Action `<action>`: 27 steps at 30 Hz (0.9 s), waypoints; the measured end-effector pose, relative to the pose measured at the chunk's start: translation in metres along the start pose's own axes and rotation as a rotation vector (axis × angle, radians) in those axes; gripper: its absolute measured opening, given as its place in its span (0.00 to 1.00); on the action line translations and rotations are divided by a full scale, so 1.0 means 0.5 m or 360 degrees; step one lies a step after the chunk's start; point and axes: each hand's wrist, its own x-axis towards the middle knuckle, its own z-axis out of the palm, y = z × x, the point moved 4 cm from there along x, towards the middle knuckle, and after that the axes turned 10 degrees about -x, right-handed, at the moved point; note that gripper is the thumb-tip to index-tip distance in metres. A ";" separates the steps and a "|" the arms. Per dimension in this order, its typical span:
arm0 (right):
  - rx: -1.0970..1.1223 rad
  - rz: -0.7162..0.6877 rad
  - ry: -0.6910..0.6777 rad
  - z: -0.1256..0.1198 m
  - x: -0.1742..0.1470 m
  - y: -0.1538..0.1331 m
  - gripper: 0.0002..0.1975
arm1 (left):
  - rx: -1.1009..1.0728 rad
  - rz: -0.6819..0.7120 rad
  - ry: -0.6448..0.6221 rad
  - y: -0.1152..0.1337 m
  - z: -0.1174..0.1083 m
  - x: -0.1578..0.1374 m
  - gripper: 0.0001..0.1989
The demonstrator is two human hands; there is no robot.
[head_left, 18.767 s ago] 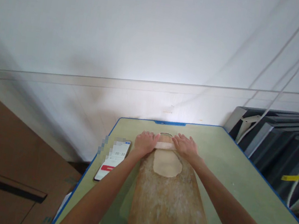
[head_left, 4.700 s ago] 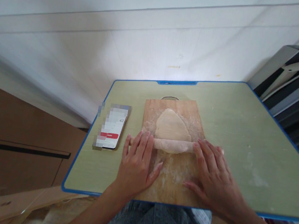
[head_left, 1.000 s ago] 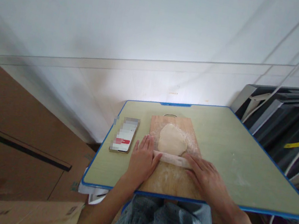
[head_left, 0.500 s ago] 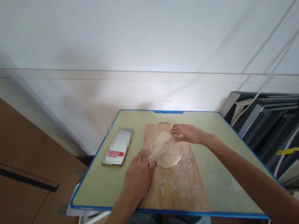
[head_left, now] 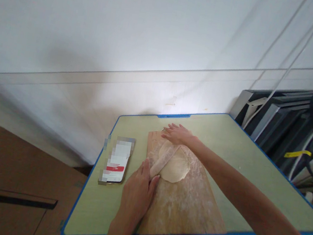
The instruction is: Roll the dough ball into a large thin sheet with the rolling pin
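A floured wooden rolling pin (head_left: 164, 160) lies slantwise across a flat, roundish sheet of dough (head_left: 177, 169). The dough rests on a flour-dusted wooden cutting board (head_left: 184, 210). At the pin's near left end is my left hand (head_left: 139, 185), its thumb on one side of the pin and its fingers on the other. My right hand (head_left: 178, 134) lies over the far end, palm down with the fingers stretched out and spread; it hides that tip of the pin.
A phone (head_left: 117, 160) with a blurred screen lies left of the board on the pale green, blue-edged table (head_left: 240, 185). Behind it rises a white wall (head_left: 145, 33). Dark flat panels (head_left: 286, 117) and hanging cables lean at the right. A cardboard box (head_left: 14, 167) stands at the left.
My right hand has gone from curled fingers to spread ones and moved slightly left over the pin's end. The pin has shifted a little left on the dough. The whole view has tilted slightly.
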 end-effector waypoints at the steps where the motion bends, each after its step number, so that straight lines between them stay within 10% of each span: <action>1: 0.0003 0.0026 0.0015 0.006 -0.005 0.003 0.30 | 0.0012 -0.0001 -0.0012 0.000 -0.005 0.003 0.24; 27: 0.0115 0.0497 0.0429 0.061 -0.264 0.002 0.27 | 0.0573 0.0266 0.0205 0.039 -0.016 0.009 0.25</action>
